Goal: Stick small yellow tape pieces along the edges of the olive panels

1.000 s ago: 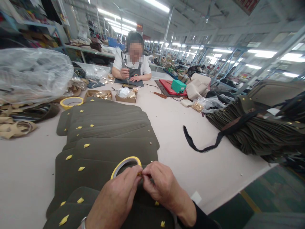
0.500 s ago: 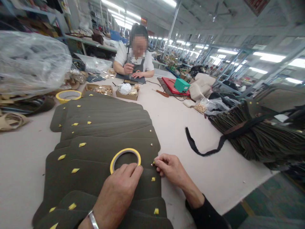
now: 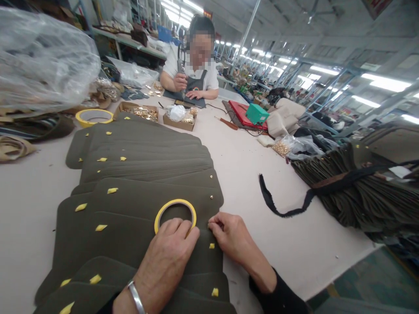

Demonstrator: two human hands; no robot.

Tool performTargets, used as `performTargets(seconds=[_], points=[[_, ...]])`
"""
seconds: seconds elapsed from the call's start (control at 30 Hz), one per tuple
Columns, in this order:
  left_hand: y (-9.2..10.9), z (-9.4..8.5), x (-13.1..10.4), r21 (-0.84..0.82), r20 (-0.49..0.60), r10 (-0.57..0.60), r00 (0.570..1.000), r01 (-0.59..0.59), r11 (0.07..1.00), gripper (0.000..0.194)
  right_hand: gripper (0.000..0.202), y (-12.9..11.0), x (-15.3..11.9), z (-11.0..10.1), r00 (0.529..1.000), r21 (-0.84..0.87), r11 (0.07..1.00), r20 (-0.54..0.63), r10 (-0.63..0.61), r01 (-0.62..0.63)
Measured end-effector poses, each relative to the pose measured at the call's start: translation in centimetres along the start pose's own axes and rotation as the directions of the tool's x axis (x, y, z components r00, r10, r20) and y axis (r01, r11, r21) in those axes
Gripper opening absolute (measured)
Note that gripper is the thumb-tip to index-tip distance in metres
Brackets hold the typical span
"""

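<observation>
Overlapping dark green fabric panels point(image 3: 131, 200) lie fanned out on the table, with small yellow tape pieces point(image 3: 112, 190) stuck on them. My left hand point(image 3: 170, 253) is closed on a yellow tape roll point(image 3: 158, 216) that rests on the panels. At the panels' right edge, my right hand point(image 3: 229, 233) pinches with thumb and forefinger; whatever is between the fingertips is too small to make out. Just above it, two small metal studs point(image 3: 211, 197) sit on the panel. A yellow piece point(image 3: 212, 246) lies below the right fingertips.
Another tape roll point(image 3: 94, 117) and two boxes of metal parts point(image 3: 139, 112) stand beyond the panels. Across the table a person point(image 3: 193, 74) holds a tool. A black strip point(image 3: 278, 211) and a bundle of dark panels point(image 3: 347, 196) are at the right.
The yellow bit and stud seen at my right fingertips before are now hidden by the fingers. My left hand stays on the roll. The view has shifted slightly.
</observation>
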State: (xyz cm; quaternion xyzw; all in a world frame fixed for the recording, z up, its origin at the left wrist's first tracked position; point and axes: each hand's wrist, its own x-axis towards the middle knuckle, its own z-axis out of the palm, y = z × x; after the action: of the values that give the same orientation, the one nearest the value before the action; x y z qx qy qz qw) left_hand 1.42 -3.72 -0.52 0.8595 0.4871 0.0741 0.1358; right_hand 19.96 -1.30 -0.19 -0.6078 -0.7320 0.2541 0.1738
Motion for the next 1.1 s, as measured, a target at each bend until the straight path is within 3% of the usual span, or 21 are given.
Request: performTargets(seconds=[0.13,0.23,0.37,0.47,0.53,0.67,0.83,0.97,1.0,1.1], points=[[-0.4,-0.1,0.3,0.035,-0.024,-0.009,1.000,0.010,0.999,0.018,0.012,-0.3,0.3,-0.5,0.997,-0.158,0.987,0.053,0.052,-0.043],[-0.9,-0.4,0.4,0.059,-0.053,-0.010,0.999,0.013,0.998,0.020,0.030,0.3,0.2,-1.3,0.999,-0.166,0.985,0.022,0.042,-0.038],[-1.3,-0.8,0.4,0.059,-0.091,-0.011,0.996,0.016,0.998,0.021,0.009,1.2,-0.6,-2.1,0.983,-0.038,0.983,-0.043,-0.181,0.179],[-1.3,-1.2,0.4,0.051,-0.086,-0.014,0.996,0.018,0.999,0.020,0.015,1.0,-1.0,-1.5,0.949,-0.108,0.943,0.021,-0.313,0.314],[-1.3,-1.6,0.4,0.032,-0.076,-0.015,0.997,0.017,0.999,0.020,0.016,0.7,-1.0,-0.7,0.955,-0.164,0.941,0.052,-0.291,0.295],[-1.4,-2.1,-0.1,0.005,-0.108,-0.005,0.994,0.005,1.000,0.017,0.017,-0.2,-0.3,0.3,0.994,-0.212,0.971,0.035,-0.102,0.107],[-0.8,-3.0,-1.6,0.014,-0.154,0.040,0.987,-0.039,0.999,0.019,0.016,-1.0,0.0,-0.3,0.998,-0.167,0.985,0.034,0.051,-0.045],[-0.4,-3.7,-2.2,0.011,-0.161,0.125,0.979,-0.125,0.992,0.020,0.014,-0.9,-0.5,-1.2,0.970,0.007,1.000,0.241,-0.002,0.000],[-0.5,-3.7,-2.3,0.007,-0.189,0.148,0.971,-0.149,0.989,0.019,0.013,-0.9,-0.7,-1.3,0.970,0.040,0.999,0.241,-0.027,0.018],[-0.9,-3.5,-2.1,-0.015,-0.305,0.199,0.931,-0.214,0.977,0.024,0.016,-1.3,-1.3,-1.5,0.996,0.191,0.978,0.024,-0.089,0.082]])
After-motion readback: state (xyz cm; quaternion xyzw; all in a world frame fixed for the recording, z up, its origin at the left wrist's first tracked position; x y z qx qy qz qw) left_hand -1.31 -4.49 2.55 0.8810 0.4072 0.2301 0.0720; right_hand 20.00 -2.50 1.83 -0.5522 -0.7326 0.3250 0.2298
